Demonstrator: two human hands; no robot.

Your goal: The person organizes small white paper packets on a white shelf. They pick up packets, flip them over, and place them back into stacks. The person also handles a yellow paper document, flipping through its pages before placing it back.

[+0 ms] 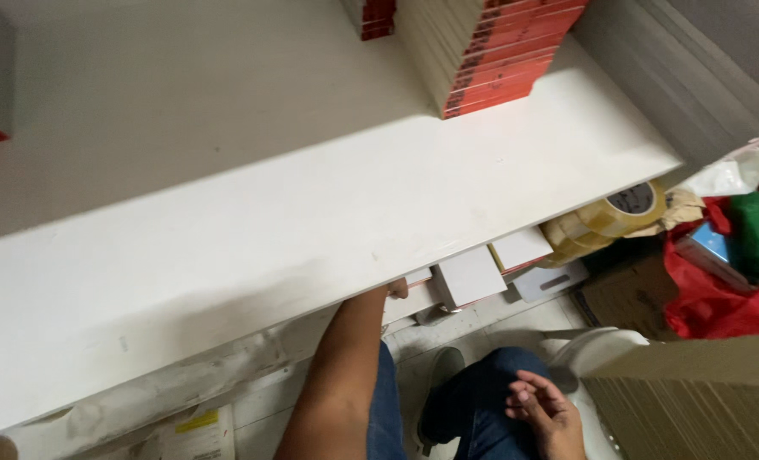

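My left hand (396,288) reaches under the front edge of a white table (226,255), and the tabletop hides most of it. Only a knuckle or fingertip shows, next to a small white box (469,277) on a ledge beneath the table. A second white box (520,247) lies just right of the first. I cannot tell whether this hand grips anything. My right hand (545,411) rests on my knee in blue jeans, fingers loosely apart and holding nothing.
A stack of flat boxes with red edges (499,51) stands on the table at the back. Rolls of brown tape (605,217) sit under the table's right end. A red bag (712,302), a cardboard box (631,298) and corrugated sheets (695,409) crowd the right.
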